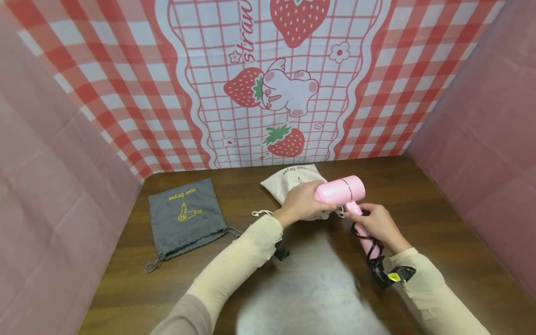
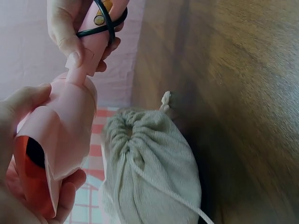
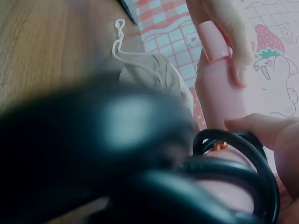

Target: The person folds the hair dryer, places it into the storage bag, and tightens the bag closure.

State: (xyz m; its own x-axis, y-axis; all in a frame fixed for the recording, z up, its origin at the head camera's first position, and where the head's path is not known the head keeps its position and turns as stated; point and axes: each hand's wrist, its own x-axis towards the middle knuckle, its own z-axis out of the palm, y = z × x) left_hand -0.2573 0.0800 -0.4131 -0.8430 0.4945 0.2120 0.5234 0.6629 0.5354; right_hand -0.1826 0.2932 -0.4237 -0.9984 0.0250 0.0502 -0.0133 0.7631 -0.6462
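Note:
Both hands hold a pink hair dryer (image 1: 341, 190) above the table. My left hand (image 1: 302, 201) grips the nozzle end of its barrel, with the thumb on one side and fingers curled under, as the left wrist view shows. My right hand (image 1: 377, 223) grips the handle (image 1: 369, 244) near the barrel. A black cord (image 3: 233, 170) is wound round the handle and hangs close in front of the right wrist camera. Behind the left hand lies a cream drawstring bag (image 2: 154, 163), its mouth gathered and its cord trailing.
A grey drawstring bag (image 1: 186, 221) with yellow "Hair Dryer" print lies flat on the wooden table (image 1: 125, 284) at the left. A red-and-white strawberry cloth (image 1: 289, 93) hangs at the back. Pink cloth walls (image 1: 477, 153) stand at both sides.

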